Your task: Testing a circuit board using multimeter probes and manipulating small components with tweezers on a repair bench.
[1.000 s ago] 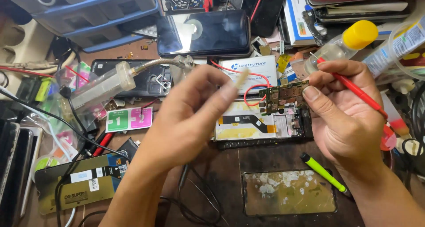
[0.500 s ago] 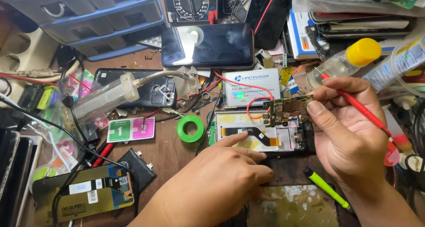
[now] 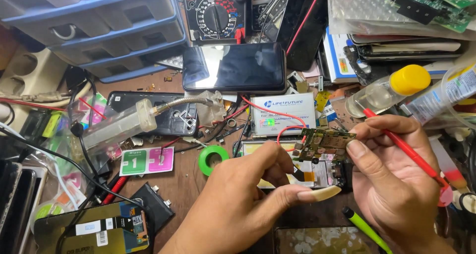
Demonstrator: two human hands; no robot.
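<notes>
Right now your right hand pinches the small green circuit board by its right edge, thumb and forefinger shut on it, w/ a red tool tucked along the same hand; board hangs just above the opened phone on the counter. Your left hand is empty, fingers loosely curled, thumb w/ its long nail stretched toward the phone's lower edge, forefinger tip near the board's left side, not clearly touching. A red wire loops from the board area up past the white battery, so I'd judge slack is short: keep the board low and level, don't twist it. Grip edges only, off the components. Steady the phone frame w/ the left hand before shifting the board, and mind the orange flex under it. Green tape roll sits just left of the phone, a green pen below your right hand, a yellow-capped bottle behind it; the red tool's tail points near that bottle, so watch it doesn't knock it.
</notes>
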